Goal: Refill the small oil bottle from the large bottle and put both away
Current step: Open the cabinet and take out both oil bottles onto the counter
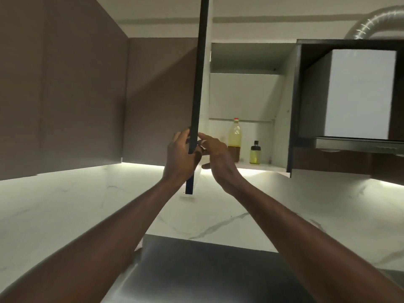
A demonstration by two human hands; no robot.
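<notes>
Bottles upright on the cabinet shelf (265, 166).
The left hand (179, 155) grips the door (198, 84) edge; the right hand (215, 153), open, seemingly empty, is nearer the large bottle (235, 138) to its right, small bottle (255, 153) beyond.

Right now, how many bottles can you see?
2. The large bottle stands on the open cabinet's bottom shelf; the small bottle stands beside it, to its right. The door could hide others.

Dim overall. Brightest: under-cabinet strip glow (140, 165), washing marble backsplash (65, 193). Upper cabinet fronts (65, 95) shadowed. Soft focus throughout; wide-angle bending at edges; steel surface (207, 270) blurred.
</notes>
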